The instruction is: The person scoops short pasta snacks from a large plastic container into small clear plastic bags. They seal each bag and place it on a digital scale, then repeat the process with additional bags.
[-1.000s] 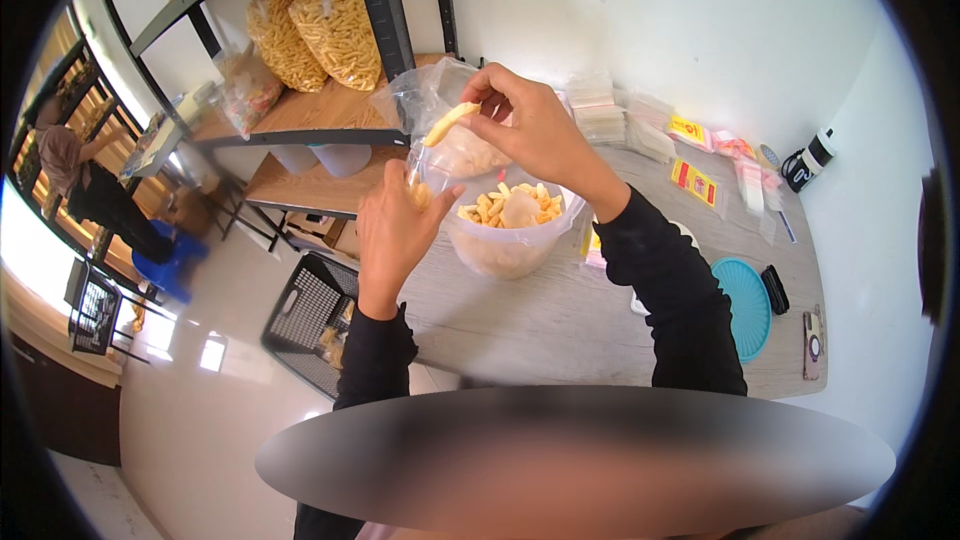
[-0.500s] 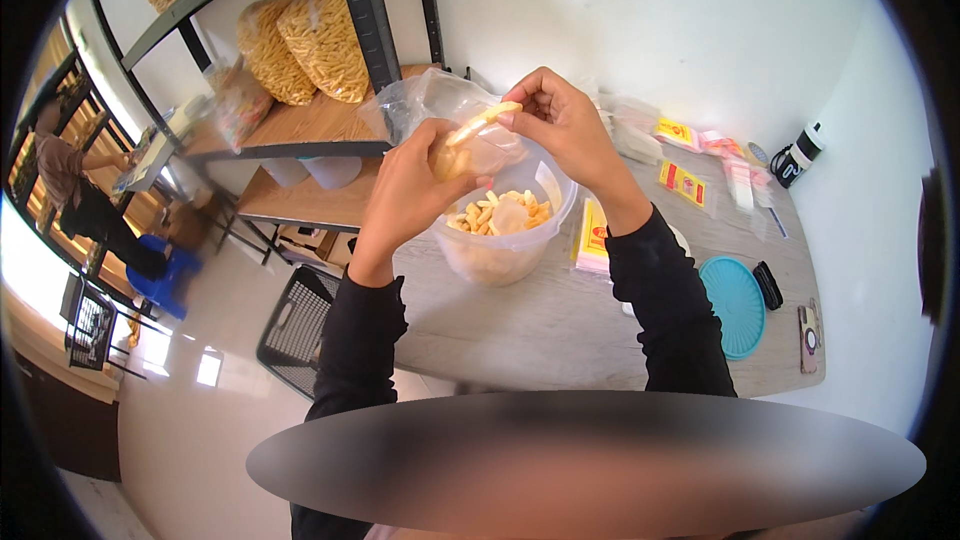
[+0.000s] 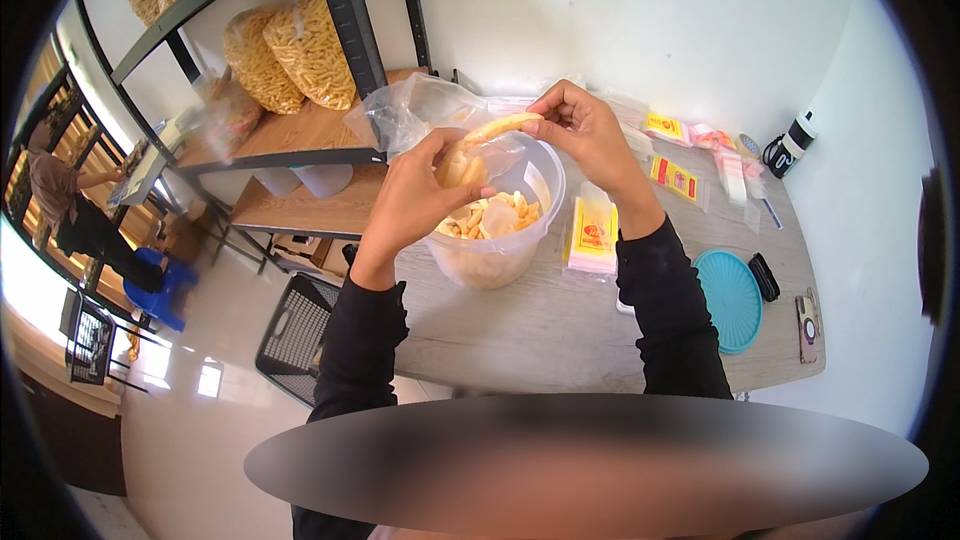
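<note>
My left hand [image 3: 408, 202] is closed around a small clear plastic bag [image 3: 460, 172] with pale yellow snack sticks inside. Between the fingertips of my right hand [image 3: 585, 140] is one long puffed snack stick [image 3: 505, 126], tilted across the top of that bag. Both hands are above a translucent plastic tub [image 3: 485, 268]. Many snack sticks [image 3: 518, 208] lie in the tub, with a pale translucent piece [image 3: 497, 220] among them whose kind I cannot make out. A larger, crumpled clear bag [image 3: 415, 105] sits behind my left hand.
Yellow-labelled packets [image 3: 592, 235] lie right of the tub on the grey table [image 3: 520, 340]. Farther right are a turquoise lid [image 3: 728, 300], a phone [image 3: 807, 328] and a tumbler [image 3: 795, 145]. Shelves hold big snack bags [image 3: 310, 52]; a black crate [image 3: 298, 330] stands below. A person [image 3: 75, 200] works far left.
My right hand has shifted slightly right relative to my left hand, still pinching the snack stick. My left hand keeps hold of the small bag.
</note>
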Tool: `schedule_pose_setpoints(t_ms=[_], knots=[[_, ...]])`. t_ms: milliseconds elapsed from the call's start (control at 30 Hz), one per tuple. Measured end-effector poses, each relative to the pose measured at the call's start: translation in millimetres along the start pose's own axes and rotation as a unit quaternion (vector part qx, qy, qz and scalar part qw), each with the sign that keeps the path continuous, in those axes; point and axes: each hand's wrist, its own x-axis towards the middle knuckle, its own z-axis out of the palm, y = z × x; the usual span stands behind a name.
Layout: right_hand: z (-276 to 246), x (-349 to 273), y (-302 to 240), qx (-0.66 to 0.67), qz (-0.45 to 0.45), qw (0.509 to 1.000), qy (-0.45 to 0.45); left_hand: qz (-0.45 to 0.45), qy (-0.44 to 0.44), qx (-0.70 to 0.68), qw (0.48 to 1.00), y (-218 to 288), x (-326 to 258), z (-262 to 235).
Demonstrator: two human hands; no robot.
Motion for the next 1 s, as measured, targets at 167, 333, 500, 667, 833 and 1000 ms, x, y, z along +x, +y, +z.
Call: schedule_pose_setpoints(t_ms=[167, 333, 500, 667, 833, 1000], knots=[[8.3, -4.2, 1.2, 0.002, 0.027, 1.0, -0.012, -0.013, 0.0, 0.026, 1.0, -0.9, -0.1, 4.9], [5.6, -7.5, -0.9, -0.106, -0.037, 0.994, -0.013, 0.021, -0.009, -0.013, 1.0, -15.7, 1.8, 9.1], [-2.1, -9.7, 3.6, -0.084, -0.027, 0.996, -0.007, -0.021, -0.071, -0.178, 0.981, -28.1, 2.0, 6.5], [-2.0, -10.4, 13.4, 0.013, 0.035, 0.999, -0.014, -0.046, -0.105, -0.126, 0.985, -26.1, 2.3, 0.7], [-1.3, -10.1, 18.5, 0.001, 0.06, 0.998, -0.022, -0.083, -0.103, -0.176, 0.975, -28.9, 2.2, 2.2], [-2.3, -12.2, 13.5, -0.071, -0.006, 0.997, -0.032, -0.095, -0.103, -0.213, 0.967, -31.8, 2.5, 4.7]])
